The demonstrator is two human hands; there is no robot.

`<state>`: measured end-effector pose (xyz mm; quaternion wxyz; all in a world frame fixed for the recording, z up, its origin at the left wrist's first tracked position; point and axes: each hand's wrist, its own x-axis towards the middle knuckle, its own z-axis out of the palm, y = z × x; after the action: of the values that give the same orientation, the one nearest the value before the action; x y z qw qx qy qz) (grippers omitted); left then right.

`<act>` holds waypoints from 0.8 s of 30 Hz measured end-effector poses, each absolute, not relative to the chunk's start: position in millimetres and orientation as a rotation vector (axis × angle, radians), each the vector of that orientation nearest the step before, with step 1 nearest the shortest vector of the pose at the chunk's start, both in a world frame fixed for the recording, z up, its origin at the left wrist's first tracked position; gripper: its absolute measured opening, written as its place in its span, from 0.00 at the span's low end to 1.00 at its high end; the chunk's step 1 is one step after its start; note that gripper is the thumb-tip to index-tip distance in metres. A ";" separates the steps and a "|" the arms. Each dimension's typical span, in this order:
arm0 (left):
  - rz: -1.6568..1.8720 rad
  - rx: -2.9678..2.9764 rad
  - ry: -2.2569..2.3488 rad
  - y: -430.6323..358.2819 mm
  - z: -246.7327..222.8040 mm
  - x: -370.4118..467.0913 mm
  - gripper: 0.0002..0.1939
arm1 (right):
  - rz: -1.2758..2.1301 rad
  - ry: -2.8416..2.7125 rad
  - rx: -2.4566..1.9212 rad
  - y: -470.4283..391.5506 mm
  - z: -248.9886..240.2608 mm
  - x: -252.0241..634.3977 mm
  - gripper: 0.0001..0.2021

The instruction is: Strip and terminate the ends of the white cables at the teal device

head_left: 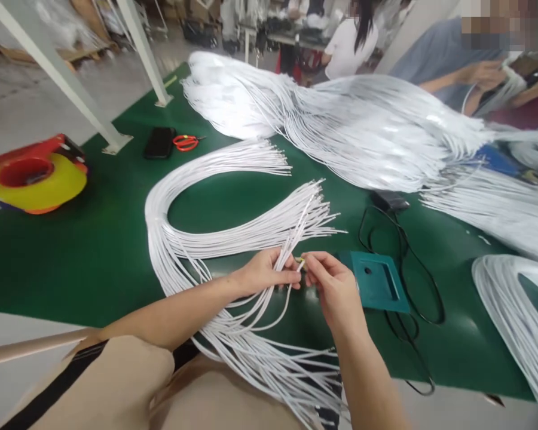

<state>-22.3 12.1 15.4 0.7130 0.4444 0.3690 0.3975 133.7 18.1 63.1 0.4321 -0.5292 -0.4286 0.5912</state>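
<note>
My left hand [273, 272] is closed around a few white cables [262, 307], whose tips stick up past the fingers. Pinched in my right hand [334, 278] is the end of one cable, close to my left fingertips; a small yellow bit shows there. A bundle of white cables [156, 209] curves in a U on the green table beyond my left arm. More loose cable ends [287, 364] fan out below my hands, over the table's front edge and my lap. Just right of my right hand lies a teal box [379, 280] with a slot and a round black spot.
Large white cable heaps [363, 131] cover the far side, with another bundle [511, 298] at right. A black cord [424, 269] loops behind the teal box. At left are red scissors [186, 142], a black phone-like object [159, 143] and a tape dispenser [36, 173]. A co-worker [443, 60] handles cables opposite.
</note>
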 end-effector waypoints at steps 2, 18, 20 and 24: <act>0.897 0.968 0.813 13.1 15.9 -22.0 0.20 | 1.441 -0.976 -1.299 20.4 62.6 135.5 0.13; 0.954 0.908 0.810 10.6 15.2 -16.5 0.21 | 1.471 -1.020 -1.377 7.5 51.0 131.7 0.16; 0.964 0.889 0.800 10.2 13.2 -15.2 0.21 | 1.524 -0.968 -1.336 6.3 48.8 132.1 0.15; 0.986 0.856 0.814 9.6 10.1 -13.6 0.23 | 1.736 -0.731 -1.213 3.5 47.0 131.9 0.16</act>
<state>-13.6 9.6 10.1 0.7184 0.3871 0.3679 0.4459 131.9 3.5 47.0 0.4357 -0.4872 -0.2936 0.6975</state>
